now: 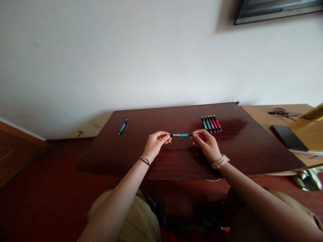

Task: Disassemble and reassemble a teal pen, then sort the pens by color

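A blue pen (183, 135) with black ends is held level above the dark wooden table (161, 161). My left hand (159, 140) pinches its left end, and my right hand (204, 141) pinches the right end. Both pen tips are partly hidden by fingers. Just beyond my right hand, several pens (211, 123) lie side by side in a row, blue ones on the left and pinkish-red ones on the right. Well to the left of my left hand, a single blue pen (123, 127) rests slanted on the table.
Against the table's right side stands a lighter wooden desk (254, 112). It carries a black phone (289, 137), a coiled black cable (280, 113) and a yellow object (313, 114). A white wall (151, 60) rises behind the table, with a dark screen (277, 11) mounted at upper right.
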A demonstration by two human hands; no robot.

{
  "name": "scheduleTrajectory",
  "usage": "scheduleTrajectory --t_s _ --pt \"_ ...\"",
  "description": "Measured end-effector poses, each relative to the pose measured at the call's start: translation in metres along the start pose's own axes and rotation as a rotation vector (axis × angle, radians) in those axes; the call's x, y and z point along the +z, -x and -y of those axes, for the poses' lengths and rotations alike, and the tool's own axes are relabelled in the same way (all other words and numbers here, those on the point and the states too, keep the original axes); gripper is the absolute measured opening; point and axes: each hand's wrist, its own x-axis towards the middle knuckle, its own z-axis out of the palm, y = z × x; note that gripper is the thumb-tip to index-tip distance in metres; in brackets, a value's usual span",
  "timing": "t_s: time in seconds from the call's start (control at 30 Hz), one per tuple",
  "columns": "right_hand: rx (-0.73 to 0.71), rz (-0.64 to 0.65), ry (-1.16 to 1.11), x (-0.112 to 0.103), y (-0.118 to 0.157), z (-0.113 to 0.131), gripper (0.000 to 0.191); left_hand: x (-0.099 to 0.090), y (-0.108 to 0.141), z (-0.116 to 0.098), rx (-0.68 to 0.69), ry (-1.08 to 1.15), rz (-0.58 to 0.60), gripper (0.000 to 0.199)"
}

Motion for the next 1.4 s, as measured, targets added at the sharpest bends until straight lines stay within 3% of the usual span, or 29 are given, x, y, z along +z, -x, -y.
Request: scheduleTrajectory --t_s 0.3,0.57,1.4 --pt "0.010 0.005 0.095 -0.0002 0.0006 0.0015 0.045 -0.0018 -0.0020 0.0030 -0.019 -0.007 0.003 0.029" --pt "-0.004 0.015 0.006 0.0010 -0.0003 0.0010 0.040 -0.0009 -0.0018 0.0029 -0.025 0.014 0.002 0.030" --pt "0.054 0.040 0.047 -0.0001 0.0003 0.0000 0.038 -0.0037 -0.0058 0.0086 0.046 -0.030 0.019 0.028"
